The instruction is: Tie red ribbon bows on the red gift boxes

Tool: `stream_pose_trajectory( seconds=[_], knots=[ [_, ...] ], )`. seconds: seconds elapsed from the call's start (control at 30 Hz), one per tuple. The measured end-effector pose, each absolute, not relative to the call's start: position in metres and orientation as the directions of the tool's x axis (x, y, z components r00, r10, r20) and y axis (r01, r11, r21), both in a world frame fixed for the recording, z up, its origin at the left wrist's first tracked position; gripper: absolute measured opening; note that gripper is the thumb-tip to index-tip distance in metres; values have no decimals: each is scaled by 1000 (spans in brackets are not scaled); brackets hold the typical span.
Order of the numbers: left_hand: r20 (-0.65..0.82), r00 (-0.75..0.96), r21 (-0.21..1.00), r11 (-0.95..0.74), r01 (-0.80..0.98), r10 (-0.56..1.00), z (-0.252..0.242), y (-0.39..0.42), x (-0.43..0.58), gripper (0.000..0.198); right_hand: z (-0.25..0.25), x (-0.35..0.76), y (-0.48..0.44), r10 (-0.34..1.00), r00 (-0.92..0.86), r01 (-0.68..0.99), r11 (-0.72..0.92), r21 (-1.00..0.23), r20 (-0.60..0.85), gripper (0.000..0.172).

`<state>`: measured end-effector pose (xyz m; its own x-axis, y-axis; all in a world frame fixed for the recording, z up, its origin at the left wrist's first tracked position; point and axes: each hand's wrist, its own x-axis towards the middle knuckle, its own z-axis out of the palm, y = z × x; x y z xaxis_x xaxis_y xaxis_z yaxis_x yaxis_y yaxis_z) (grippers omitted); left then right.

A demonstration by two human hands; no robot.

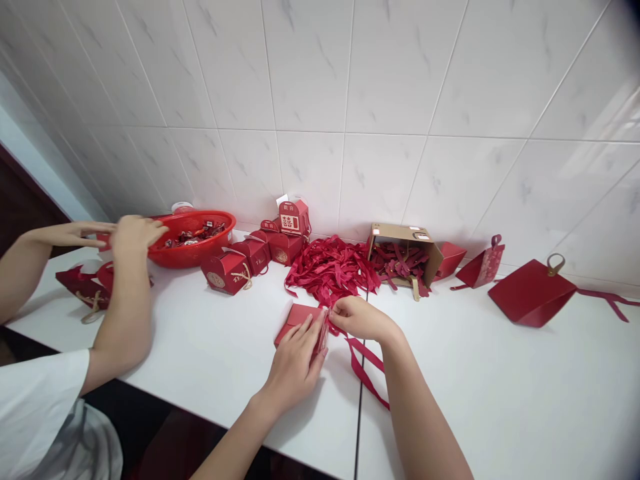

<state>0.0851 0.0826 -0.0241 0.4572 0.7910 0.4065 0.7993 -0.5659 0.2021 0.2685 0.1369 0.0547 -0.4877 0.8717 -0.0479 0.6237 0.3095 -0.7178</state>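
Note:
A small red gift box (296,315) lies on the white table in front of me. My left hand (299,357) rests over it with long fingers, the thumb at its near side, holding it in place. At the box's right end, my right hand (361,319) has its fingertips pinched on a red ribbon (367,360), whose tails trail down to the right. The fingertips partly hide where ribbon and box meet. Just behind lies a heap of red ribbons (333,267).
Finished-looking red candy boxes (227,270) stand behind, left of the heap. A cardboard box (403,233) holds dark red strips. Red pouches (533,293) sit at right. At left, a co-worker's hands (135,233) are by a red basin (193,253) of wrapped sweets.

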Motion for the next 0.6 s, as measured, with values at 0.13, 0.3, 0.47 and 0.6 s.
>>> stream_pose_trajectory(
  seconds=[0.13,0.3,0.47,0.6],
  knots=[
    [410,432,311,-569,761,803,-14,81,83,72,51,270,138,910,-415,618,289,-732,9,15],
    [438,425,337,-583,739,792,17,75,83,81,59,271,135,892,-424,493,371,-787,155,35],
    [539,386,386,-627,677,748,48,68,83,78,73,261,128,813,-505,123,402,-907,291,19],
    [549,92,616,-477,627,831,42,75,74,66,83,263,114,823,-404,-22,427,-904,399,17]
  ],
)
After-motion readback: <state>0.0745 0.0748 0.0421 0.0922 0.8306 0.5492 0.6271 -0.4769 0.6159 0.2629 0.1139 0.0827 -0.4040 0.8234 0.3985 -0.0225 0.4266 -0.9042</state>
